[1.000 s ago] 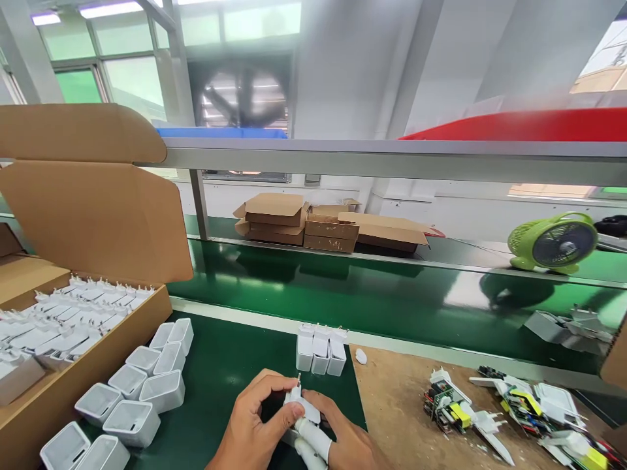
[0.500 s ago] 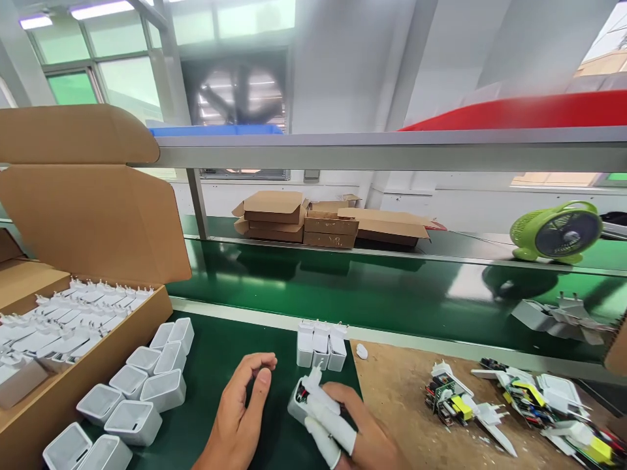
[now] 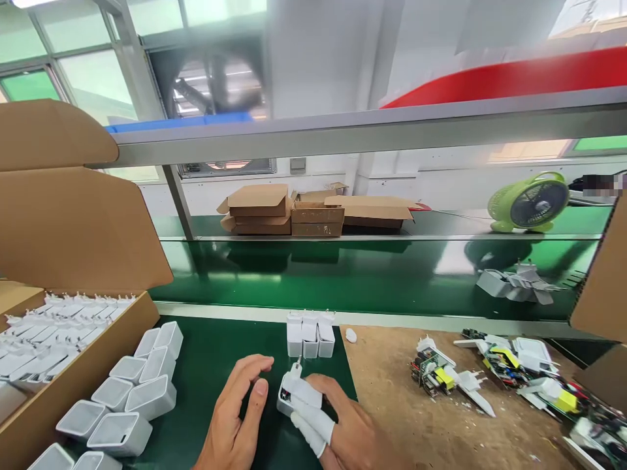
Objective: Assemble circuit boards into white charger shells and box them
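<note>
My right hand (image 3: 337,418), with white covers on two fingers, grips a white charger housing (image 3: 285,395) with a plug piece at its far end. Dark parts show in a gap at the housing's left side. Just to the left, my left hand (image 3: 240,411) is held with thumb and fingers apart and nothing between them; it does not touch the housing. Beyond both hands, three white chargers (image 3: 309,339) stand side by side on the green mat (image 3: 210,346). Several empty white cases (image 3: 151,396) are lined up left of my left hand.
A cardboard box (image 3: 122,333) of white chargers stands at the left. On the brown board (image 3: 382,365) at the right lie circuit boards with plug parts (image 3: 435,372) and a small white piece (image 3: 351,335). Farther back are a green belt (image 3: 343,274), cardboard boxes (image 3: 317,219) and a green fan (image 3: 531,202).
The view has turned to the right. The charger housing in my right hand has shifted slightly and its gap looks smaller. My left hand stays apart from it.
</note>
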Motion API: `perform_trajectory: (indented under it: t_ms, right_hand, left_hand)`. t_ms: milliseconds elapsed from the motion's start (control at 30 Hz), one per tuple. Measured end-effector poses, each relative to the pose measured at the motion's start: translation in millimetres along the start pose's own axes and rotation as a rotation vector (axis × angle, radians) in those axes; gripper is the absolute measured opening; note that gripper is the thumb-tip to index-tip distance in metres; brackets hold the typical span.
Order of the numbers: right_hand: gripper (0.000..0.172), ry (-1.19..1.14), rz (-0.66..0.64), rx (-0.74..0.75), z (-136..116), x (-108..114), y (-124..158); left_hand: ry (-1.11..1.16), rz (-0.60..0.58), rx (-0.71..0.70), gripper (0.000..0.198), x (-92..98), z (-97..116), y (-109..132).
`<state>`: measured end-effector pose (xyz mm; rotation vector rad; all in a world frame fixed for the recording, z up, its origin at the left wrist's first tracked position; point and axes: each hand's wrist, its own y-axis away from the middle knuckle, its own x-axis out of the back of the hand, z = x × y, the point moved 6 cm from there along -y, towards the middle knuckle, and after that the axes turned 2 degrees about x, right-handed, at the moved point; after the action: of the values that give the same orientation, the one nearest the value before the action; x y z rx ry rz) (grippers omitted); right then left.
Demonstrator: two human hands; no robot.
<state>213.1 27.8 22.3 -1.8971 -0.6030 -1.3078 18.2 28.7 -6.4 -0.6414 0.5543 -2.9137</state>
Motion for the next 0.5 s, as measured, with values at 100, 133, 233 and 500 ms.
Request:
perform_trajectory:
  t_ms: [100, 133, 233, 500]
  right_hand:
    - [0.045, -0.087, 0.005, -0.046, 0, -2, 1]
    - [0.043, -0.103, 0.001, -0.049, 0, -5, 2]
    - [0.039, -0.147, 0.026, -0.061, 2, -12, 3]
    - [0.050, -0.254, 0.103, -0.184, 9, -9, 5]
  left_hand:
    - [-0.067, -0.048, -0.241, 0.041, -2.4, 19, 1]
    - [-0.093, -0.076, -0.325, 0.043, -5.7, 26, 3]
    - [-0.133, -0.094, -0.395, 0.040, -13.1, 31, 8]
    - [0.016, -0.083, -0.174, 0.036, -10.2, 15, 7]
